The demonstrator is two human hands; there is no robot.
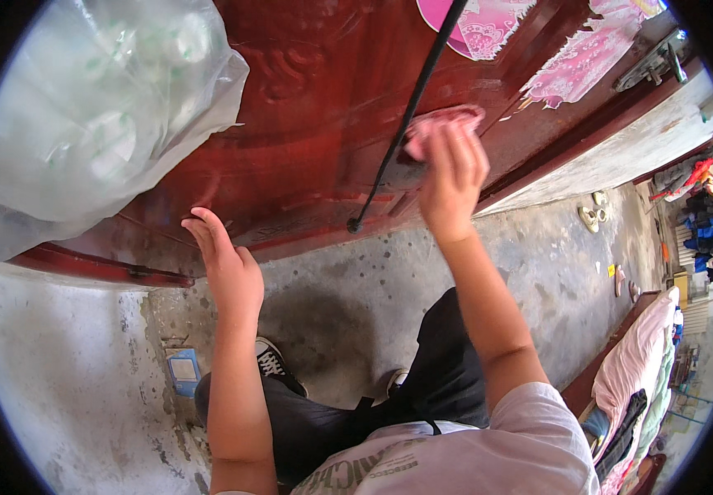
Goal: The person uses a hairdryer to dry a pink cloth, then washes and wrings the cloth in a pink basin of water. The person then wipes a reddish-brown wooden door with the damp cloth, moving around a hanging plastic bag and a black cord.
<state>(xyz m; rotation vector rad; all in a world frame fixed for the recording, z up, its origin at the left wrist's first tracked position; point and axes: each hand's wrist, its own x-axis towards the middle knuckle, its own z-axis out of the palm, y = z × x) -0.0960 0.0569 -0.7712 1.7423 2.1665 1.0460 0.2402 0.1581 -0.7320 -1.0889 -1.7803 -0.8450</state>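
Note:
A dark red panelled door fills the upper view. My right hand presses a pink cloth to the door's lower middle, slightly blurred. Close to the door's lower left, my left hand is raised with its fingers extended and nothing in it; whether it touches the door cannot be told. A black rod or cord crosses in front of the door, just left of the cloth. Torn pink paper sticks to the door near its metal handle.
A large translucent plastic bag hangs at upper left. A blue box or packet lies by the left wall. On the concrete floor are shoes at right. A bed with pink bedding stands at lower right.

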